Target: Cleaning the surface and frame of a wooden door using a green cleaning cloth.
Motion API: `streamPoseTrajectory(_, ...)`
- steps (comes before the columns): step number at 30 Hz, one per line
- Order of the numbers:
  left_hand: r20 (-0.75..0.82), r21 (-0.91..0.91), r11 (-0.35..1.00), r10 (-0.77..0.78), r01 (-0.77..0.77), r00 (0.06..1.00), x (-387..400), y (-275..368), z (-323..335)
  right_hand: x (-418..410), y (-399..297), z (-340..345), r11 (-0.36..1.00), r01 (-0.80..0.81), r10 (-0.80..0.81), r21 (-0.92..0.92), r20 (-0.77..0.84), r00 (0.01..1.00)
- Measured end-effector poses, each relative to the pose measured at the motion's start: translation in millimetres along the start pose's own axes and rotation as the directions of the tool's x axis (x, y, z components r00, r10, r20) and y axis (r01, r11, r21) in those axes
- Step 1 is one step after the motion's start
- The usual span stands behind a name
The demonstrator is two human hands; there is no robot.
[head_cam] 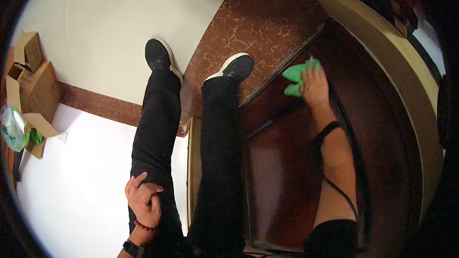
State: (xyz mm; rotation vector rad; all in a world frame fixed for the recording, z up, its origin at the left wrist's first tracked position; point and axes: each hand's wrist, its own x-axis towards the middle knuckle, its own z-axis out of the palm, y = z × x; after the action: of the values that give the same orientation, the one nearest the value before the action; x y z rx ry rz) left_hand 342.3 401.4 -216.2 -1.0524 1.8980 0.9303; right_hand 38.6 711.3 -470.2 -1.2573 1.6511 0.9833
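Note:
My right hand has a green cloth under its fingers. It presses the cloth to a dark red-brown panelled surface, apparently a wooden door, near a raised moulding. Parts of the cloth stick out to the left of the fingers, and the palm hides the rest. A black strap circles my right forearm, and a thin dark cord hangs from it. My left hand is in front of my left trouser leg, its fingers loosely bent and apart, with nothing in it.
My shoes stand astride the edge between pale floor and brown marbled stone. Cardboard boxes and a plastic bag are at far left, near a wall socket. A tan ledge curves along the right, bearing blurred items.

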Motion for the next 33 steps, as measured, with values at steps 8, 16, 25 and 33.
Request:
streamPoseTrajectory(8, 0.024, 0.082, 0.996, -0.018, 0.016, 1.000, -2.8, 1.5, 8.0, 67.4, 58.3, 6.5, 0.940, -0.329, 0.321, -0.095, -0.091, 0.943)
streamPoseTrajectory(16, 0.048, 0.148, 0.989, -0.012, 0.005, 0.999, -12.0, -3.3, 3.4, 44.2, -70.9, 32.0, 0.984, -0.150, 0.149, -0.096, -0.020, 0.989)
streamPoseTrajectory(25, 0.003, 0.187, 0.982, -0.004, 0.003, 1.000, -5.0, -14.3, 5.2, 20.8, -163.1, 112.5, 0.976, 0.181, -0.188, 0.119, 0.058, 0.980)
streamPoseTrajectory(33, 0.112, 0.239, 0.967, 0.064, -0.090, 0.992, -4.7, -19.7, 3.7, 56.8, -23.7, 32.8, 0.935, -0.335, 0.322, -0.118, -0.119, 0.939)
